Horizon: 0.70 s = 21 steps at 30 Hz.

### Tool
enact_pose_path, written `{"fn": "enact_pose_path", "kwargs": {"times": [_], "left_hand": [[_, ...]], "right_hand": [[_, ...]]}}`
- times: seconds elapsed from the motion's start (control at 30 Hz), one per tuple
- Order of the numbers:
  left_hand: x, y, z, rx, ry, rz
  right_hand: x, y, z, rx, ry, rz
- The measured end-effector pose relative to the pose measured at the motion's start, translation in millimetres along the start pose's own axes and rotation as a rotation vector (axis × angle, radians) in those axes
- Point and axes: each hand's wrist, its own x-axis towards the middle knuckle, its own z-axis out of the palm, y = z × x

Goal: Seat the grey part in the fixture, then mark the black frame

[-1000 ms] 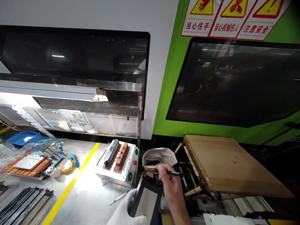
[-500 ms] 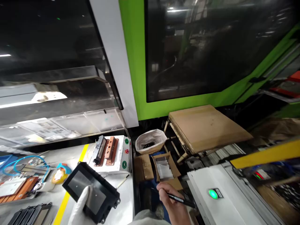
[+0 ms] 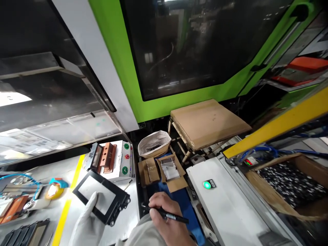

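Observation:
My left hand (image 3: 88,222), in a white glove, grips a black rectangular frame with a pale panel (image 3: 101,195) and holds it flat over the metal workbench (image 3: 77,167). My bare right hand (image 3: 164,218) is closed on a black pen (image 3: 167,215), low in the view, over the gap between the bench and a white machine cover (image 3: 228,205). An open cardboard box with pale parts (image 3: 170,171) lies on the floor just beyond the right hand.
A white fixture box with copper blocks and coloured buttons (image 3: 112,160) stands on the bench, with a yellow tape roll (image 3: 53,190) at left. A lined bin (image 3: 153,144), a cardboard-topped stand (image 3: 207,123), a lit green button (image 3: 206,185) and a box of dark parts (image 3: 289,184) lie to the right.
The view has swung right and down. My left hand has turned the black frame from upright to lying flat. My right hand kept the pen and dropped lower.

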Motion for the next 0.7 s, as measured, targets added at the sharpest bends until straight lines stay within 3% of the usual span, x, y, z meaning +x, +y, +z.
{"fn": "enact_pose_path", "kwargs": {"times": [0.17, 0.4, 0.7], "left_hand": [[-11, 2, 9.0, -0.178, 0.035, 0.012], [-32, 5, 14.9, -0.221, 0.031, -0.048], [-79, 47, 51.6, -0.337, 0.07, -0.104]], "right_hand": [[4, -11, 2, -0.114, -0.056, -0.178], [5, -16, 8, -0.197, -0.119, -0.244], [6, -3, 20, -0.242, -0.19, -0.243]]}}
